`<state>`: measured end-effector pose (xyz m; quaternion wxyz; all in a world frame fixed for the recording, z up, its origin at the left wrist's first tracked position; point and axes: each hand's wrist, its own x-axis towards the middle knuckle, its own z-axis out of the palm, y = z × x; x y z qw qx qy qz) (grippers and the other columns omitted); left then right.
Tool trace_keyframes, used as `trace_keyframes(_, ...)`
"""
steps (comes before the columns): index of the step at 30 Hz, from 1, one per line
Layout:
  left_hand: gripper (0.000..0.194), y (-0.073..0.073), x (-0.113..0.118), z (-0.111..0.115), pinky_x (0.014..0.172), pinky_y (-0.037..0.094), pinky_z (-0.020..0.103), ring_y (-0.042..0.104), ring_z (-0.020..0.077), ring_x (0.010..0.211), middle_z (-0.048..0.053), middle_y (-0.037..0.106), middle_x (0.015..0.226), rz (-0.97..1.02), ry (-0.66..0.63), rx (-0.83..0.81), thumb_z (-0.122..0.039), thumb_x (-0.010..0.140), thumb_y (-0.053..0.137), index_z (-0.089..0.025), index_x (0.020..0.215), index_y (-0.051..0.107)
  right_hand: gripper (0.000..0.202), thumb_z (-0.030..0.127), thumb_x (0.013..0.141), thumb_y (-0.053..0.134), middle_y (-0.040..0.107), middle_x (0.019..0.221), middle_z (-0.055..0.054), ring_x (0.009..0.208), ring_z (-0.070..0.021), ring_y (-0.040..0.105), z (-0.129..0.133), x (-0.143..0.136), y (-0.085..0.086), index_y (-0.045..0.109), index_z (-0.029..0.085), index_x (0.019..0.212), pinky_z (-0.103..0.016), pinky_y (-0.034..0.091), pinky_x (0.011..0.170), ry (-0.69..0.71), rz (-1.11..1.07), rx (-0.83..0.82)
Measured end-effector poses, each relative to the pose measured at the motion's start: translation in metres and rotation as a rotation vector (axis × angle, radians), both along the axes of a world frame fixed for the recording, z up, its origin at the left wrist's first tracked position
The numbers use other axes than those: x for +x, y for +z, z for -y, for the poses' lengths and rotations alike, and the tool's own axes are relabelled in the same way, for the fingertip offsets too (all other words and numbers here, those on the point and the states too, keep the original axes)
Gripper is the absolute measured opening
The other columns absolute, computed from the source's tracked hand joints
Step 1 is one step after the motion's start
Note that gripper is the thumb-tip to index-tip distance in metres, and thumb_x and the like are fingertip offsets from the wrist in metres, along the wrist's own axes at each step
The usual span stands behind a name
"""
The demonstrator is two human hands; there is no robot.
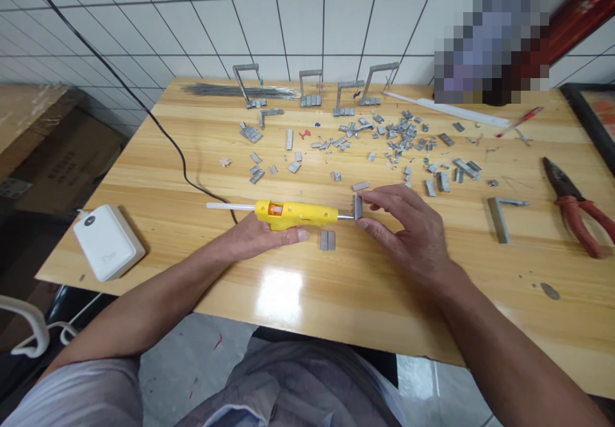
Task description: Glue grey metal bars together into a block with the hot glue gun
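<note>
My left hand is wrapped round a yellow hot glue gun with its nozzle pointing right. A white glue stick juts from the gun's rear end. Between the thumb and fingers of my right hand is a small grey metal staple strip, held upright. The nozzle tip meets or nearly meets its left side; I cannot tell if they touch. Just below the nozzle, a pair of grey blocks lies side by side on the wooden table. Another short strip lies just beyond my right fingertips.
Loose staple pieces litter the table's middle. Small bracket-shaped frames stand along the tiled wall, beside thin metal rods. Red-handled pliers and an L-shaped piece lie right. A white power bank sits left, near a black cable.
</note>
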<state>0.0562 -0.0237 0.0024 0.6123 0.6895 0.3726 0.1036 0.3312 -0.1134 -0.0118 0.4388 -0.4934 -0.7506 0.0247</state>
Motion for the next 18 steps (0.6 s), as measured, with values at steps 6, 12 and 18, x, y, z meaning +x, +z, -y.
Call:
trace_keyframes(6, 0.056, -0.0014, 0.0004, 0.0, 0.112, 0.057, 0.047, 0.074, 0.0312, 0.119, 0.009, 0.08, 0.125, -0.005, 0.016, -0.001, -0.059, 0.083, 0.081, -0.019, 0.122, 0.079, 0.031, 0.023, 0.097, 0.074, 0.077, 0.11, -0.011, 0.1, -0.0226, 0.076, 0.0005, -0.0002, 0.0, 0.07, 0.023, 0.127, -0.038, 0.065, 0.084, 0.003, -0.001, -0.007)
trace_keyframes(12, 0.057, -0.001, -0.0007, 0.0007, 0.115, 0.055, 0.047, 0.073, 0.0313, 0.123, 0.01, 0.079, 0.129, 0.001, 0.026, -0.016, -0.059, 0.084, 0.08, -0.02, 0.125, 0.078, 0.031, 0.025, 0.097, 0.074, 0.078, 0.111, -0.01, 0.099, -0.0225, 0.076, 0.0008, 0.0, 0.0005, 0.07, 0.026, 0.128, -0.039, 0.065, 0.083, -0.01, 0.01, -0.019)
trace_keyframes(18, 0.056, -0.0003, 0.0006, 0.0006, 0.115, 0.055, 0.048, 0.073, 0.0317, 0.122, 0.01, 0.079, 0.127, -0.004, 0.004, -0.011, -0.06, 0.083, 0.081, -0.019, 0.122, 0.079, 0.033, 0.024, 0.097, 0.074, 0.078, 0.111, -0.01, 0.1, -0.0228, 0.076, 0.0011, -0.0002, 0.001, 0.07, 0.026, 0.13, -0.039, 0.065, 0.085, 0.0, 0.002, -0.024)
